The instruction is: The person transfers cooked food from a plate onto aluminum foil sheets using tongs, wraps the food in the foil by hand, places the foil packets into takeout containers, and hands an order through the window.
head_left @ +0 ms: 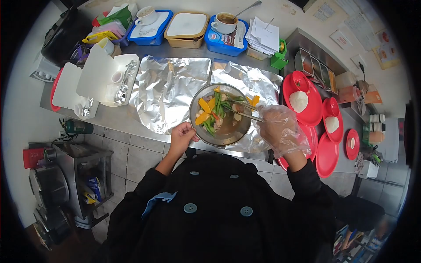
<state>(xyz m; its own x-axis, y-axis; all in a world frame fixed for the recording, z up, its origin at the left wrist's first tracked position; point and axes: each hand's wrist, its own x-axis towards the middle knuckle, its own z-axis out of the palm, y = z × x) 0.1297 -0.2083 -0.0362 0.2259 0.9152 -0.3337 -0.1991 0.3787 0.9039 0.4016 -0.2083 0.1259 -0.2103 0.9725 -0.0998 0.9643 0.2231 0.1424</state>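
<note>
A round metal bowl (193,105) holds brothy food with green beans (217,103), orange squash-like slices (203,118) and pale pieces. My left hand (182,136) pinches the bowl's rim at its lower left, fingers closed. In a clear plastic glove, my right hand (280,129) is closed around metal tongs (251,116). Their tips reach over the bowl's right side, beside some orange pieces (253,101). Foil (162,96) covers the counter beneath and around the bowl.
Red plates (312,107) crowd the right, some with rice mounds (299,101). Open white takeaway boxes (103,72) stand left. Along the back wall are lidded tubs (186,26), a cup with a spoon (224,23) and a stack of papers (263,36).
</note>
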